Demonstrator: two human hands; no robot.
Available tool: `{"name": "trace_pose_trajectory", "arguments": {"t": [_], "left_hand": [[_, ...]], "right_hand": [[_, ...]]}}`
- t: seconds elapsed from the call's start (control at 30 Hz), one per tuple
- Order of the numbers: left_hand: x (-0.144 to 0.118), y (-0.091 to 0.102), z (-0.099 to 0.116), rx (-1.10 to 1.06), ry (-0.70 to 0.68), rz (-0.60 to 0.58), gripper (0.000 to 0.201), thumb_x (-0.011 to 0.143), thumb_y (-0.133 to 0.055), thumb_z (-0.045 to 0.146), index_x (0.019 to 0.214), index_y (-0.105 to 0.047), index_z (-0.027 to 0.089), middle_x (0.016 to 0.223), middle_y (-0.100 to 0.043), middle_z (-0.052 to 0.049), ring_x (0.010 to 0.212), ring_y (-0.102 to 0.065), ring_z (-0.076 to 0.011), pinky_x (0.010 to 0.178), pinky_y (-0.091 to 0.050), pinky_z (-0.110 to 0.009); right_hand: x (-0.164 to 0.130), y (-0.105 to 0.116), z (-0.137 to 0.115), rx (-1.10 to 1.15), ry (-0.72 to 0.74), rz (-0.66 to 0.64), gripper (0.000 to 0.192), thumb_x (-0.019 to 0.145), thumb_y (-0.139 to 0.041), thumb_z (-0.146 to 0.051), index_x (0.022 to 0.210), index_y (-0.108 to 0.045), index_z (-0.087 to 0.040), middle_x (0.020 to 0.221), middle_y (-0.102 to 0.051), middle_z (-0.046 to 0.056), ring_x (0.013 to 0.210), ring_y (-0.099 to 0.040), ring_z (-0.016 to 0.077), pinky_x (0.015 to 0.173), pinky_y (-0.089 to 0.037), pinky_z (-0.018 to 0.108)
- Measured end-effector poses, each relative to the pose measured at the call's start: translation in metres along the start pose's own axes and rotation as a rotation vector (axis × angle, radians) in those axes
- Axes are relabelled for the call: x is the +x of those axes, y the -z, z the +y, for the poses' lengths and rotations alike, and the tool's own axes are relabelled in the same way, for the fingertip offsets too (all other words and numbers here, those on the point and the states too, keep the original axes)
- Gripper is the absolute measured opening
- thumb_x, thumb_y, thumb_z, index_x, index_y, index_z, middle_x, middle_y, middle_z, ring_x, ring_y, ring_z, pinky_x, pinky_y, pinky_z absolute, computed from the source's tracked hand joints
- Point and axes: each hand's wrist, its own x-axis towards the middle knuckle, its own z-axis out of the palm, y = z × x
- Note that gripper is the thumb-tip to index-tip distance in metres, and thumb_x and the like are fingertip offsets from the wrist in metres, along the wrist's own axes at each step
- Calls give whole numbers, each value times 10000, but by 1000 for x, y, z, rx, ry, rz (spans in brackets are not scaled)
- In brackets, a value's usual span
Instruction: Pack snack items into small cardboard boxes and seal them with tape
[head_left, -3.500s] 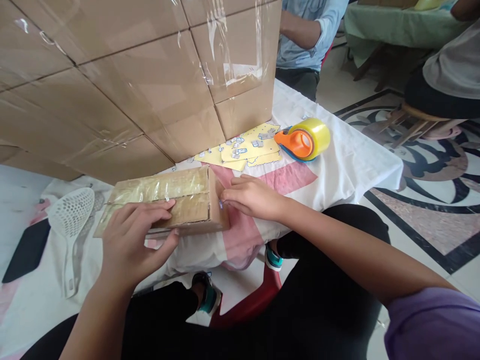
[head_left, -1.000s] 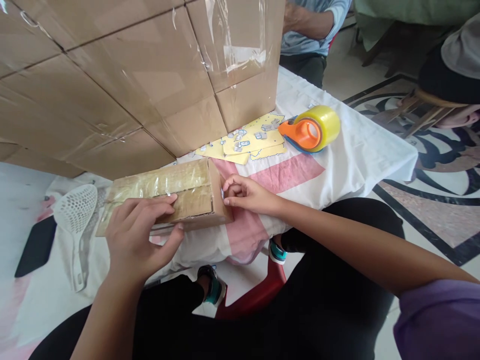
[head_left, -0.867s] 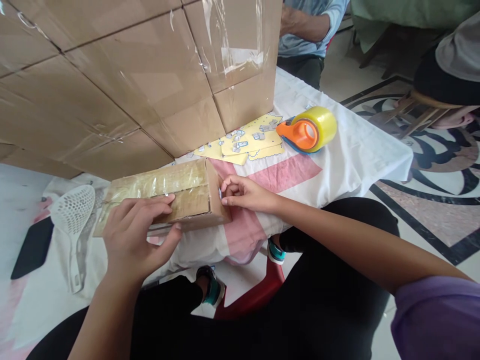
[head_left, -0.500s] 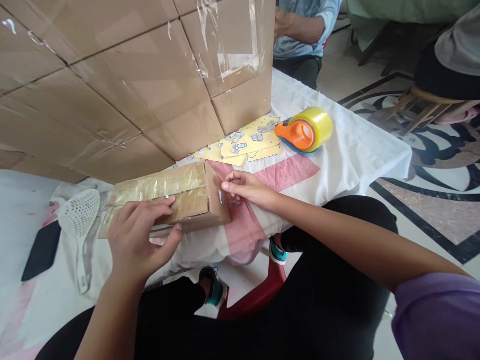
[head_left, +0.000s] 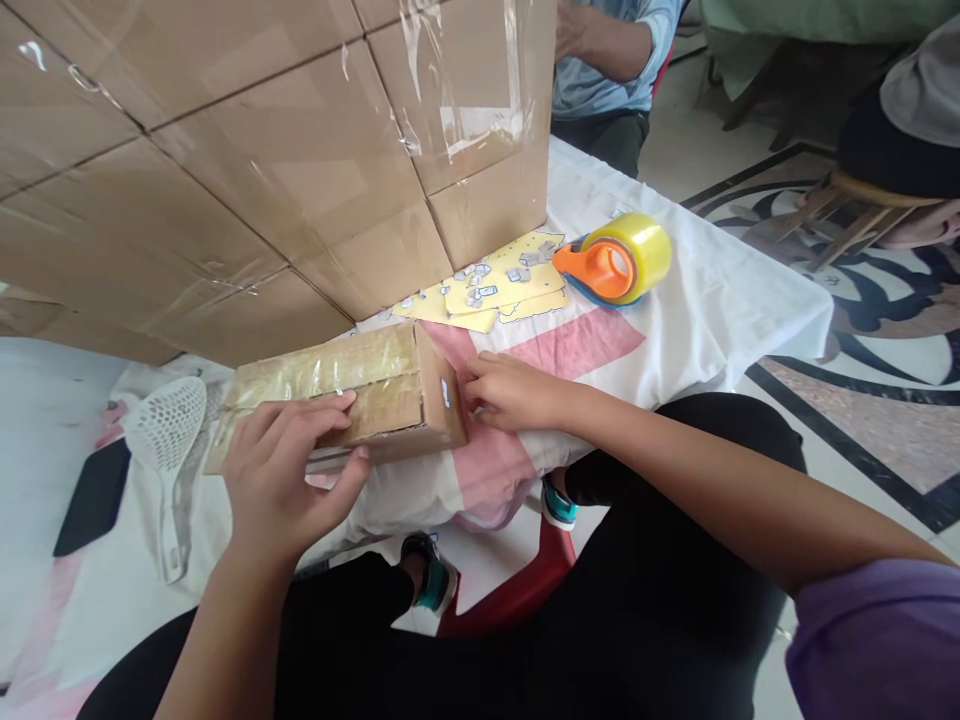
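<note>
Left hand (head_left: 289, 480) clamps the taped box (head_left: 341, 395), long axis left-right; right hand (head_left: 510, 392), fingers loosely curled and empty, touches its right end.

No legible text, brand names or numbers anywhere. Small cardboard box (head_left: 352, 395) has a tiny white/blue sticker (head_left: 445, 392) on its end face; print too small to read. Yellow sheets (head_left: 491, 292) carry more little white/blue stickers, also unreadable. Tape dispenser (head_left: 615, 272): no visible marking on the orange body or the roll. Big cartons (head_left: 285, 150) behind show only clear tape, no printing. Left hand (head_left: 281, 480) covers part of the small box top; nothing printed shows around it
</note>
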Motion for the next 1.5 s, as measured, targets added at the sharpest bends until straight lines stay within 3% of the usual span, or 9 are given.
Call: {"name": "trace_pose_trajectory", "arguments": {"t": [0.33,0.53,0.67,0.8,1.07,1.17,1.27,1.4,1.5], "left_hand": [[-1,0,-1,5,-17,-7,312,734,-737,171,985,-565,237,1061,-766,-98,909,-691,-308,793,-502,-458],[-2,1,0,3,-19,-12,316,748,-730,162,1003,-561,242,1088,-759,-92,912,-685,-300,809,-501,-453],[0,2,1,17,-27,-29,280,779,-706,172,1008,-554,228,1084,-755,-96,915,-677,-297,807,-488,-449],[1,3,2,43,-35,-43,247,809,-684,193,1014,-549,220,1096,-753,-94,931,-670,-294,808,-481,-444],[4,-4,12,118,-19,-7,219,850,-697,231,1029,-574,202,1154,-745,-96,980,-678,-292,812,-495,-429],[4,-7,15,131,-20,25,239,854,-709,230,1056,-585,199,1166,-740,-94,1007,-690,-287,845,-500,-426],[2,-8,15,101,-20,70,324,835,-734,200,1119,-580,185,1135,-744,-100,1039,-701,-278,878,-513,-407],[0,-9,12,82,-55,92,382,808,-753,165,1149,-580,179,1112,-753,-104,1050,-707,-282,888,-526,-403],[-2,-9,9,97,-107,97,405,798,-752,127,1163,-584,172,1122,-754,-113,1059,-705,-287,884,-533,-408]], "right_hand": [[25,28,55,246,-436,370,136,768,-637,-95,892,-658,-147,804,-647,22,731,-575,155,690,-427,278],[53,46,98,530,-499,791,414,825,-628,-169,1237,-595,-167,1277,-649,131,987,-684,198,846,-539,333],[36,56,91,364,-388,857,146,863,-621,-272,962,-669,-175,1072,-723,101,1028,-672,228,901,-530,376],[4,70,59,146,-345,883,248,926,-564,-370,768,-640,-195,828,-698,50,806,-631,192,786,-495,352],[-12,68,53,554,-832,1083,80,846,-608,-270,818,-599,-196,830,-614,14,791,-566,169,768,-482,334],[-7,57,60,606,-836,1030,173,835,-641,-343,910,-595,-193,980,-650,60,947,-614,227,903,-504,413],[0,40,43,578,-418,673,593,778,-747,-472,1272,-566,-198,1387,-564,144,1306,-522,315,1097,-429,495],[18,12,5,530,44,182,1350,642,-883,-513,1635,-5,-258,1699,-94,152,1571,-125,348,1254,-207,530],[32,0,-9,504,83,204,1459,619,-896,-478,1617,151,-287,1670,-169,165,1517,-265,363,1212,-303,542]]}}
